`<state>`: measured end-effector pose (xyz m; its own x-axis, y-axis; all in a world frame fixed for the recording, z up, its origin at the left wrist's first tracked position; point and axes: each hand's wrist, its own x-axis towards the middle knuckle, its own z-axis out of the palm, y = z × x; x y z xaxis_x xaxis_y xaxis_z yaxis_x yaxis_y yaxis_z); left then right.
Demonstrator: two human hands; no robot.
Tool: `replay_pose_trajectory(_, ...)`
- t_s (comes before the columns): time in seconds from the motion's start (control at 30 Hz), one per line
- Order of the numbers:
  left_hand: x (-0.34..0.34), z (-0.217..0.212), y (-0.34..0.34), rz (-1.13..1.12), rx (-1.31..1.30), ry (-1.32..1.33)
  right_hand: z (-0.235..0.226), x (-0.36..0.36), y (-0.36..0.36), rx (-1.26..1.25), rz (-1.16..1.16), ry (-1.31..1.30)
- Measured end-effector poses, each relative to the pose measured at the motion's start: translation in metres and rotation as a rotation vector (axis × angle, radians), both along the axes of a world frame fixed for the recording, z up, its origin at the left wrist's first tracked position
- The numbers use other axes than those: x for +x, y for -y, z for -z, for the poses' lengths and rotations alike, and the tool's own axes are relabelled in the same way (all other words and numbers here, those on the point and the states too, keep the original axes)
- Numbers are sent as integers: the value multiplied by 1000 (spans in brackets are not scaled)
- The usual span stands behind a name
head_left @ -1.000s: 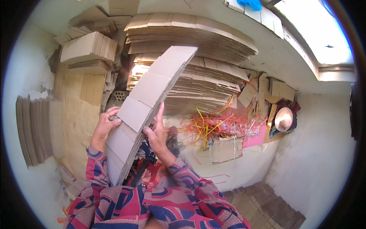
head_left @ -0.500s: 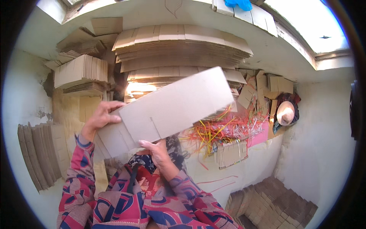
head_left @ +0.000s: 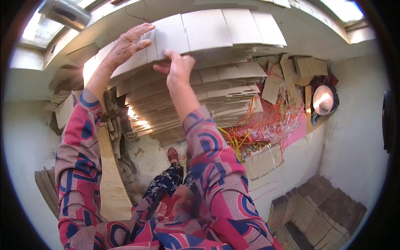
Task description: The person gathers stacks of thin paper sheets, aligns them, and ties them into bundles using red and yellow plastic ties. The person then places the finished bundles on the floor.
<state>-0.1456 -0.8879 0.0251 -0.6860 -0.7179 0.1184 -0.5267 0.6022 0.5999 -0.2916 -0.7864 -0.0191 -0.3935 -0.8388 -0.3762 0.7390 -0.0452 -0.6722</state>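
A wide stack of slotted cardboard sheets [head_left: 207,31] rises in front of me, its pale top sheets curving across the upper part of the view. My left hand [head_left: 130,46] lies over the left part of the top sheet, fingers stretched out and thumb apart. Beside it, at the stack's near edge, my right hand [head_left: 179,70] has its thumb raised against the sheet's edge and a finger pointing left, apart from the thumb. Neither hand visibly clasps a sheet. Lower layers of cardboard [head_left: 200,93] stick out unevenly beneath.
Red, yellow and white strapping strips [head_left: 266,129] lie tangled to the right, near a strapped cardboard bundle [head_left: 263,162]. A pale hat [head_left: 323,100] hangs on the right. Stacked cardboard [head_left: 321,204] fills the lower right corner. A tall cardboard panel [head_left: 112,183] stands on the left.
The cardboard piece held before me has left my hands. Both hands have reached forward and up onto the stack, and the view has shifted with them.
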Motion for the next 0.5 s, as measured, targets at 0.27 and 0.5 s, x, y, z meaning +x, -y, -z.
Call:
replay_pose_trajectory(0.27,-9,61,33,100,-67,349,47,-29,59,180,16,16)
replay_pose_trajectory(0.5,-8,80,44,72,48,445,121,-30,2,110,134,66)
